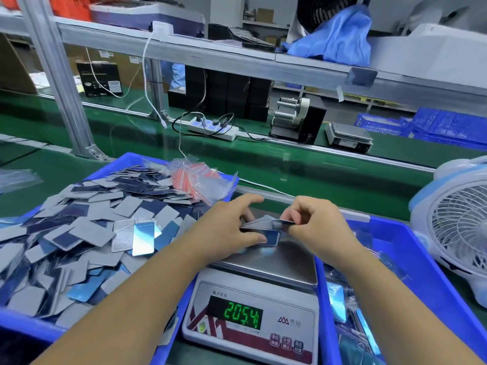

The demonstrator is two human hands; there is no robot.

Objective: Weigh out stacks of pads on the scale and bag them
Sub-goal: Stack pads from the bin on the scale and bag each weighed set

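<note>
A digital scale (284, 267) with a steel pan sits in front of me, its green display reading 205.4. A stack of flat grey and blue pads (266, 227) rests over the far part of the pan. My left hand (226, 227) holds the stack's left end, thumb along its near edge. My right hand (313, 222) pinches the top pads at the right end. The blue tray (126, 160) on the left is heaped with loose pads (87, 233). A bundle of clear zip bags (200, 180) with red strips lies at its far right corner.
A second blue tray (411, 262) on the right holds bagged pads. A white and blue desk fan (458, 227) stands at the far right. Beyond the green belt are a power strip (213, 127), a tape dispenser (297, 119) and another scale (349, 137).
</note>
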